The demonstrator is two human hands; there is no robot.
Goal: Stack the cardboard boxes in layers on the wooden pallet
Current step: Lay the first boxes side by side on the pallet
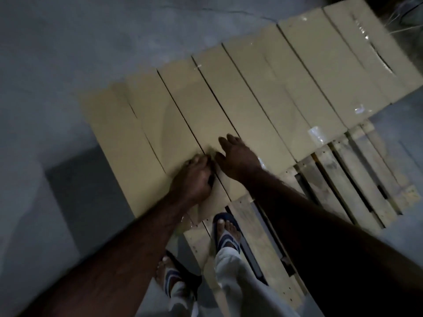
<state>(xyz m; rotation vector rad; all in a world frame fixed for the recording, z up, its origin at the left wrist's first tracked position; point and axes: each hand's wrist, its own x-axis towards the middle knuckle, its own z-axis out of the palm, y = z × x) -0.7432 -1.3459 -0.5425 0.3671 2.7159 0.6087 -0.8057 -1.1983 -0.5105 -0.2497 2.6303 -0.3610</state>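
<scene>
Cardboard boxes [286, 92]: long, flat, tan cartons lie side by side in a single layer, in a row that runs from the lower left to the upper right. Narrow dark gaps separate them, and clear tape glints on several.
Wooden pallet [357, 177]: it lies on the floor under the row. Its bare slats show at the near side, to the right of the hands.
Left hand [194, 177]: it is clenched, with the fingers curled down at the dark gap between two neighbouring cartons. It grasps the near end of the gripped box [164, 124] at that edge. Motion blur hides the fingertips.
Right hand [238, 156]: it is released, with the fingers stretched out and spread. The palm lies flat on top of the neighbouring box [206, 104], just across the gap from the left hand. The two hands are almost touching.
Right foot [226, 232]: it wears a blue striped sandal and stands on a pallet slat just below the hands.
Left foot [169, 275]: it wears a matching sandal and stands on the floor beside the pallet.
Trouser legs [231, 271]: light cloth covers both legs down to the ankles.
Floor [68, 53]: grey concrete, dimly lit.
</scene>
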